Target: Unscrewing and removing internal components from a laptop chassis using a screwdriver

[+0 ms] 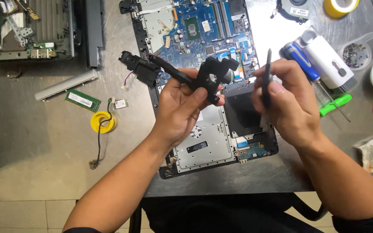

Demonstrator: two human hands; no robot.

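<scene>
My left hand [181,108] grips a black plastic speaker assembly [175,71], a long bar with a boxy speaker at each end and a thin red and white wire trailing off its left end. It hangs just above the opened laptop base [203,142], whose blue motherboard [212,30] lies bare. My right hand [288,101] holds a slim dark pry tool [267,77] upright, close to the right end of the assembly.
On the metal table lie a green memory stick [82,100], a small wireless card [121,103], a yellow tape roll [102,122] with a black cable, a silver strip [65,85], screwdrivers [324,88], a cooling fan [293,9], screw dishes [356,55] and a second dismantled laptop [26,30].
</scene>
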